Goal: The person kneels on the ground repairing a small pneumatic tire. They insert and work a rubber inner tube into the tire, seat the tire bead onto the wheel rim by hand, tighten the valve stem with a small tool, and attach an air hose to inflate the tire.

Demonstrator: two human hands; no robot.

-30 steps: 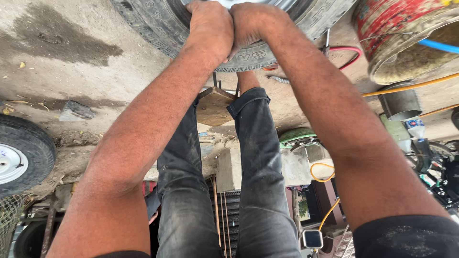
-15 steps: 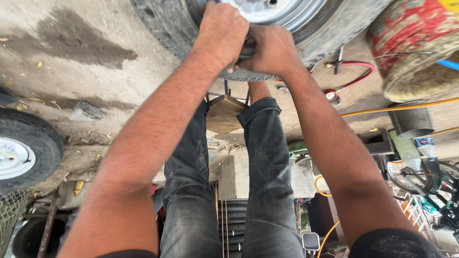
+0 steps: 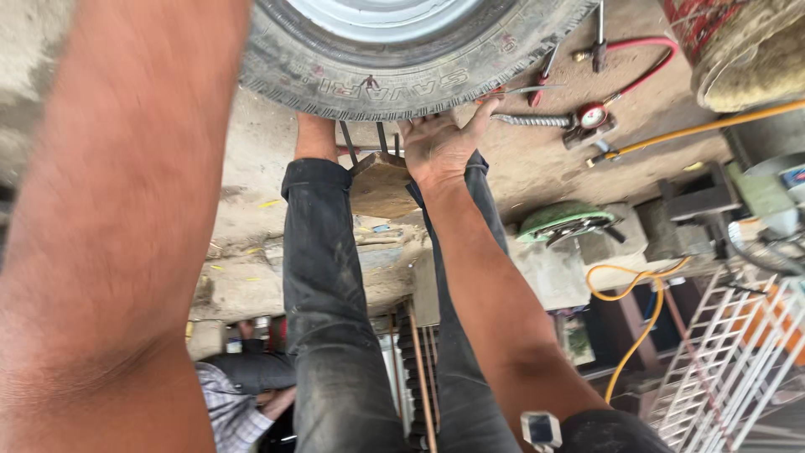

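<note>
My right hand (image 3: 440,143) is loose and spread, fingers splayed, the fingertips touching the lower edge of the tyre (image 3: 402,71) and closed on nothing. The tyre, mounted on a pale metal rim (image 3: 381,13), fills the top middle of my view and is cut off by the upper edge, so I see only its lower arc; it seems to lie flat on the concrete floor (image 3: 251,151) just past my knees, sidewall up, the tread band curving from left to right across the picture. Being round it has no long axis that I can make out from here. My left arm (image 3: 117,226) runs up the whole left side, blurred and close to the camera, and the hand itself is out of the picture, so I cannot tell whether it is clenched or loose. My legs in dark, dusty jeans (image 3: 331,285) reach toward the tyre, and a thin metal frame (image 3: 369,151) stands between them just under the tread. Well to the right on the floor lie a red hose with a round gauge (image 3: 594,116) and a yellow hose (image 3: 696,127).
</note>
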